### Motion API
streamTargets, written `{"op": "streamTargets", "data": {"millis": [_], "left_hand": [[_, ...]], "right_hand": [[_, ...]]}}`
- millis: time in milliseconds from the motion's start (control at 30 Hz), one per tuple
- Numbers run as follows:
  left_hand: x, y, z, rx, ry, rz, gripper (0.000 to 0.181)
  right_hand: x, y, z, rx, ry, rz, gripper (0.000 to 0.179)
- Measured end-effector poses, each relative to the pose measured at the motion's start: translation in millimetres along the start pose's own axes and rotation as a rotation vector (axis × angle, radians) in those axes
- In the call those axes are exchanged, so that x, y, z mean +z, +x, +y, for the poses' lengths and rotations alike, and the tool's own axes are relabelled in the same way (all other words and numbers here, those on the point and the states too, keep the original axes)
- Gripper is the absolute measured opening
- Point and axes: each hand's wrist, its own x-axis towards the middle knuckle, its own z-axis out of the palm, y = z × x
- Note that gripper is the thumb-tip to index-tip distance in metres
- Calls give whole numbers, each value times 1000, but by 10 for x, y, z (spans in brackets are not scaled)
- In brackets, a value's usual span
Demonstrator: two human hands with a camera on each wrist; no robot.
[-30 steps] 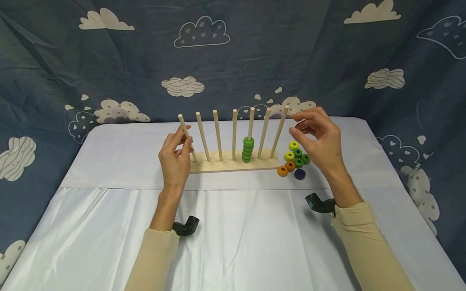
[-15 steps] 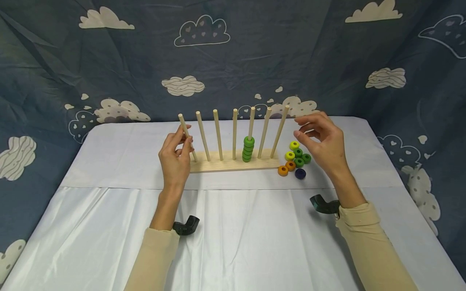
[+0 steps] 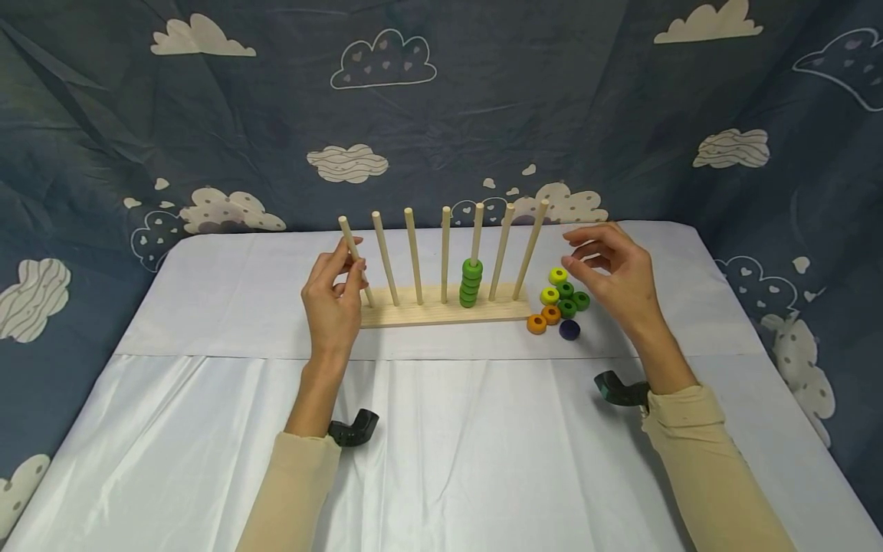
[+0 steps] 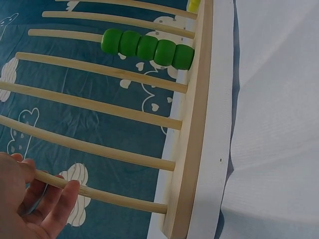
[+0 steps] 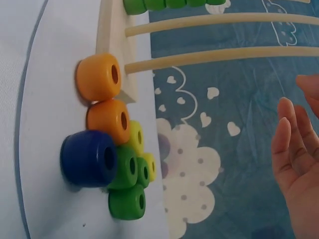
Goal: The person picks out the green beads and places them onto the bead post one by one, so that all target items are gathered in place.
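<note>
A wooden stand [image 3: 441, 313] carries a row of several upright pegs. Green beads [image 3: 471, 284] are stacked on one peg right of the middle; the other pegs are bare. My left hand [image 3: 333, 299] pinches the leftmost peg [image 4: 119, 198] between thumb and fingers. To the right of the stand my right hand [image 3: 617, 276] hovers with loosely bent fingers, thumb apart from them and nothing held. Below it lie loose beads: yellow beads [image 3: 549, 296], green beads [image 3: 567, 308], orange beads [image 5: 98, 77] and a dark blue bead [image 5: 89, 159].
A white cloth [image 3: 441, 445] covers the table, with a crease running across it in front of the stand. Behind the table hangs a dark blue curtain [image 3: 483, 115] printed with clouds. A black wrist camera [image 3: 354, 428] shows at the left wrist, another [image 3: 621, 389] at the right.
My right hand has drawn slightly right and down, away from the rightmost peg. The left hand stays on its peg, and the beads have not moved.
</note>
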Motion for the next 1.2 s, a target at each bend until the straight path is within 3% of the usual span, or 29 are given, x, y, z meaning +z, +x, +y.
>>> {"op": "streamTargets", "data": {"millis": [700, 1200], "left_hand": [[3, 2, -13, 1, -18, 2, 39], [3, -10, -10, 17, 7, 2, 40]], "right_hand": [[-106, -7, 299, 98, -145, -127, 35], [-177, -61, 351, 157, -220, -249, 35]]}}
